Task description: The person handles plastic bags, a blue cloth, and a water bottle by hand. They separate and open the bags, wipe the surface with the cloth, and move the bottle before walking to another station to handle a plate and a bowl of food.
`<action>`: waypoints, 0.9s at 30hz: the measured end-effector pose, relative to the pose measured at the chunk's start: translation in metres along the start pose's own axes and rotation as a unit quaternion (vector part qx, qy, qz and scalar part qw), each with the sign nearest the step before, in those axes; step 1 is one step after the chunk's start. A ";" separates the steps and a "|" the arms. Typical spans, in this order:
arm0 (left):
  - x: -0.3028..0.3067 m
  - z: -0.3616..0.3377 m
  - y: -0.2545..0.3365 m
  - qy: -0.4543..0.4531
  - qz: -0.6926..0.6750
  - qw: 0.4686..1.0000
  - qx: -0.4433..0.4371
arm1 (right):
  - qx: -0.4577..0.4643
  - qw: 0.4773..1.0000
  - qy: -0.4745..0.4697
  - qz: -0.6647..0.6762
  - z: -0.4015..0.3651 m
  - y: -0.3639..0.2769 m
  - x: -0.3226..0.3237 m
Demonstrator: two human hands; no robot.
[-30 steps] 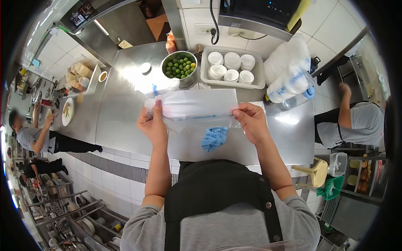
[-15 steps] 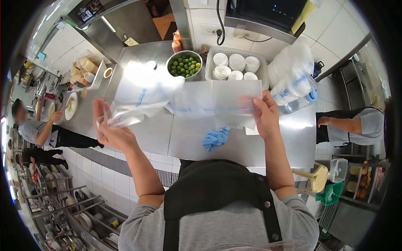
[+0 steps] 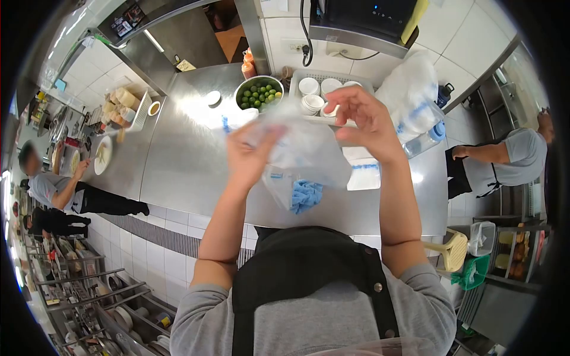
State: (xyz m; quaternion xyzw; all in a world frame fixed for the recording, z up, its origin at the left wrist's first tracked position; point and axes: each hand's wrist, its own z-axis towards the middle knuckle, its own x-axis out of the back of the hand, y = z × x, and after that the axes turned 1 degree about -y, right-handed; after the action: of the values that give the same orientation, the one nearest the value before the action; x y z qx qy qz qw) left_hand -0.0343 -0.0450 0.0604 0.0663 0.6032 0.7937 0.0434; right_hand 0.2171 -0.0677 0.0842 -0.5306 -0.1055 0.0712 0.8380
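Note:
A see-through plastic bag with faint blue print hangs from my left hand, its top edge pinched between blurred thumb and fingers. My right hand is raised just right of the bag, fingers spread and curled, with nothing visible in them. The lower part of the bag overlaps a crumpled blue cloth on the steel counter. Beneath my right hand lie flat white bags with a blue printed line.
At the back stand a bowl of limes, a crate of white cups and orange sauce bottles. Wrapped stacks and a plastic bottle are on the right. One person stands right, another left.
The bag, stretched between both hands before, now hangs from my left hand, which has moved right toward the middle. My right hand has let go and opened, rising slightly.

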 end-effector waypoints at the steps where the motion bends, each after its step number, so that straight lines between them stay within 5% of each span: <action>1: 0.003 -0.003 0.002 0.094 -0.062 0.993 0.018 | -0.025 0.999 0.001 0.039 -0.007 0.016 0.001; 5: 0.015 -0.007 -0.017 0.210 -0.154 0.965 -0.013 | -0.108 0.981 0.022 0.158 -0.040 0.074 -0.026; 10: 0.018 -0.025 -0.046 0.288 -0.197 0.937 -0.003 | -0.229 0.890 0.109 0.380 -0.060 0.125 -0.058; 13: 0.035 -0.046 -0.077 0.214 -0.148 0.964 0.062 | -0.255 0.854 0.223 0.396 -0.063 0.115 -0.069; 15: 0.051 -0.060 -0.115 0.140 0.093 0.981 0.096 | -0.264 0.880 0.211 0.333 -0.069 0.119 -0.063; 17: 0.056 -0.073 -0.130 0.041 0.333 0.939 0.073 | -0.283 0.903 0.201 0.253 -0.076 0.121 -0.058; 23: 0.030 -0.077 -0.094 -0.051 0.332 0.929 -0.154 | -0.327 0.939 0.062 0.082 -0.096 0.135 -0.068; 25: 0.013 -0.084 -0.068 -0.183 0.240 0.949 -0.095 | -0.329 0.938 -0.010 0.111 -0.093 0.121 -0.079; 27: 0.013 -0.082 -0.056 -0.272 0.363 0.860 -0.234 | -0.372 0.917 -0.080 0.123 -0.092 0.095 -0.069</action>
State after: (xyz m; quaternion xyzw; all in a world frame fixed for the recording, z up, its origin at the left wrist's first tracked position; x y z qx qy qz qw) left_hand -0.0603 -0.1065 -0.0145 0.4818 0.2973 0.8212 -0.0715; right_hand 0.1724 -0.1236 -0.0464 -0.8054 -0.1249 0.1716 0.5535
